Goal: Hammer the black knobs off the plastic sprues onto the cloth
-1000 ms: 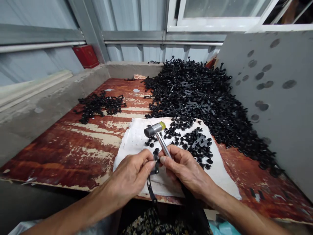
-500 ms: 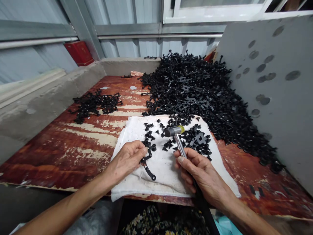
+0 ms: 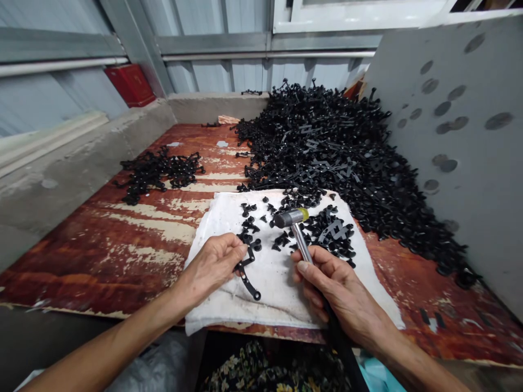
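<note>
Between the thumb and fingers of my left hand (image 3: pixel 218 261) is a black jointed linkage (image 3: pixel 247 283), whose curved arm with a ringed end hangs over the white cloth (image 3: pixel 269 296). My right hand (image 3: pixel 333 283) is wrapped around the handle of a mallet (image 3: pixel 291 218); its head, dark at one end and yellow at the other, is raised above the cloth. Small black knob-like pieces (image 3: pixel 248 215) lie scattered beyond my left hand. Past the mallet, a cluster of black parts (image 3: pixel 333 234) includes flat grey zigzag links.
A large heap of black parts (image 3: pixel 314 141) covers the back right of the worn red tabletop (image 3: pixel 102 256). At the left lies a smaller pile of black linkages (image 3: pixel 159 171). A grey spotted panel (image 3: pixel 469 147) stands along the right, with a red box (image 3: pixel 129 85) at the back left.
Both hands keep nearly the same position, still gripping the linkage and the mallet. The view has shifted very slightly.
</note>
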`<state>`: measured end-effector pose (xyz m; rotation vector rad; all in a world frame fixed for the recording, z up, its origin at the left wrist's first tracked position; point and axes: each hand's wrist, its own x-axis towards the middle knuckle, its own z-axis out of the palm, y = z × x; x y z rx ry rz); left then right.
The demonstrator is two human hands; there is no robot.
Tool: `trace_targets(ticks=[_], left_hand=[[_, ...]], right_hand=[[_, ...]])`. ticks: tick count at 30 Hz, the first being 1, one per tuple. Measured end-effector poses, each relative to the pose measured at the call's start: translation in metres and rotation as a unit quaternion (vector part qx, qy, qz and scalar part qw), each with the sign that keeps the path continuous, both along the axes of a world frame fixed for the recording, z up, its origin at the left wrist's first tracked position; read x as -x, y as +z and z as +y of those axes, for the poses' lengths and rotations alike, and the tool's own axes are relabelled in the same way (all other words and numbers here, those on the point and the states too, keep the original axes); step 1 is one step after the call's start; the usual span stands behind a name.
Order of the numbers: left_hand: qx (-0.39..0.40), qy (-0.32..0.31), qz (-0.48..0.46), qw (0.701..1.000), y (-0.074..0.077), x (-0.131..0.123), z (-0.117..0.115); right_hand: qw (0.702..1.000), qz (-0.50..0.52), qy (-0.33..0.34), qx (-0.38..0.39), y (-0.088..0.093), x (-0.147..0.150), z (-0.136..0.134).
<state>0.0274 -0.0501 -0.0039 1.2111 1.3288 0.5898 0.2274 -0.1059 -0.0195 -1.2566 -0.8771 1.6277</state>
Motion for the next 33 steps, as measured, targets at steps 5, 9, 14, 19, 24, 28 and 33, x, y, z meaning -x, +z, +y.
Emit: trace_targets(ticks=[5,9,14,19,24,28,33], left_hand=[[-0.015,-0.006,0.001,1.000,-0.003,0.001,0.000],[-0.033,-0.010,0.008,0.999,-0.006,0.001,0.000],[-0.029,0.000,0.004,1.000,-0.004,0.002,-0.001],[0.016,0.061,0.004,0.998,0.004,0.006,-0.004],[0.069,0.118,-0.014,0.991,0.008,0.002,-0.006],[0.064,0.113,-0.030,0.991,0.005,-0.002,-0.006],[0.050,0.094,-0.037,0.994,0.003,-0.004,-0.004]], right_hand=[[1.000,-0.001,-0.004,-0.006,0.000,-0.001,0.000],[1.000,0.000,0.001,-0.003,-0.002,-0.001,-0.001],[1.000,0.001,0.010,-0.004,-0.001,-0.001,0.000],[1.000,0.004,0.013,-0.002,0.000,-0.003,0.000],[1.000,0.013,0.007,-0.007,-0.004,-0.004,-0.001],[1.000,0.007,0.002,-0.008,-0.004,-0.003,-0.001],[1.000,0.006,0.004,-0.013,-0.004,-0.003,-0.001]])
